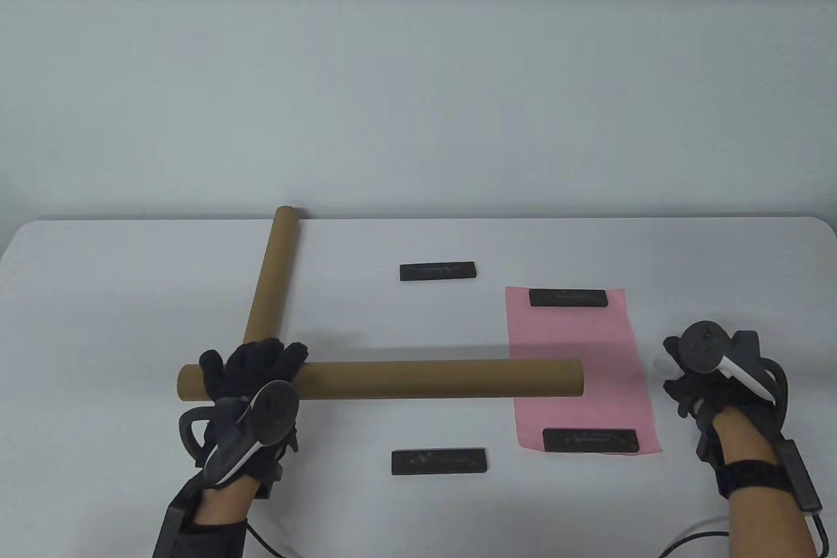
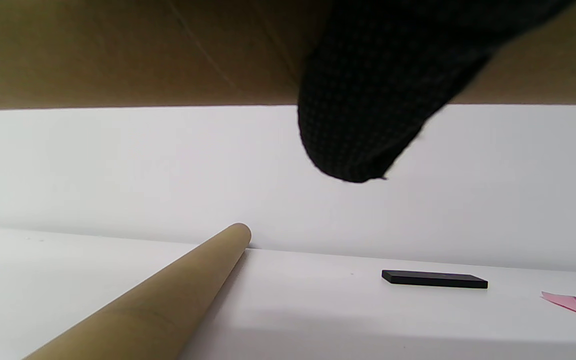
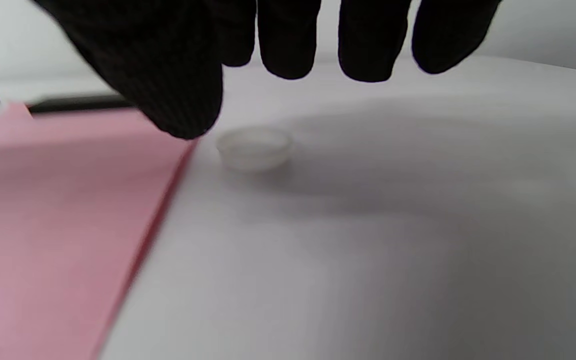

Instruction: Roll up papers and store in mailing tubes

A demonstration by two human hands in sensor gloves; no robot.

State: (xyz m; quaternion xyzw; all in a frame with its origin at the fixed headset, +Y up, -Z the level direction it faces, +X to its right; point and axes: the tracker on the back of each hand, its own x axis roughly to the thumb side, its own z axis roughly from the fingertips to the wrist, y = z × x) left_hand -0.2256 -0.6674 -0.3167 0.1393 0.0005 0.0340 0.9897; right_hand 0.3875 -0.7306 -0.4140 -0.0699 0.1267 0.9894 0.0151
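Left hand round the raised tube — right hand empty, fingers spread

Left hand: black knit glove with a fine dotted weave up close; dark grey tracker on its back, round disc top, white handle, dark loop at the side. Black wrist strap with a boxy black module, bare skin above it, thin black cable behind. Right hand: same black glove, round-topped tracker with white handle. Black wrist band, slim black module along the forearm, bare skin, black cable trailing off.
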